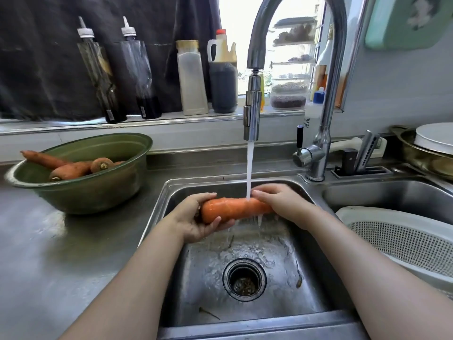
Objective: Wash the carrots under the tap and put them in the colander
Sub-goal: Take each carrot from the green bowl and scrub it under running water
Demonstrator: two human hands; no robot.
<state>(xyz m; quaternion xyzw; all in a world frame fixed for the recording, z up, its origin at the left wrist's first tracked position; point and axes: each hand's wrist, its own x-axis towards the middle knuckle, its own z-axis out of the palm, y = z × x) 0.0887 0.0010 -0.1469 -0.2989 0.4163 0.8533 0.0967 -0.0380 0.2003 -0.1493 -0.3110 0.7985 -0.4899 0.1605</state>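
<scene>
A thick orange carrot (232,209) lies level over the steel sink (316,285), right under the water stream from the tap (252,114). My left hand (193,218) grips its blunt left end, fingers curled beneath. My right hand (279,203) wraps around its right end, hiding the tip. Several unwashed carrots (71,169) lie in a green bowl (98,190) on the counter at the left. The white colander (402,239) sits in the right basin; what I can see of its inside holds nothing.
Sauce bottles (191,77) and jars line the window ledge behind the sink. A knife block (362,158) and the tap lever (300,143) stand behind the right basin. A pan with a white plate (434,141) sits at the far right. The drain (244,279) is open.
</scene>
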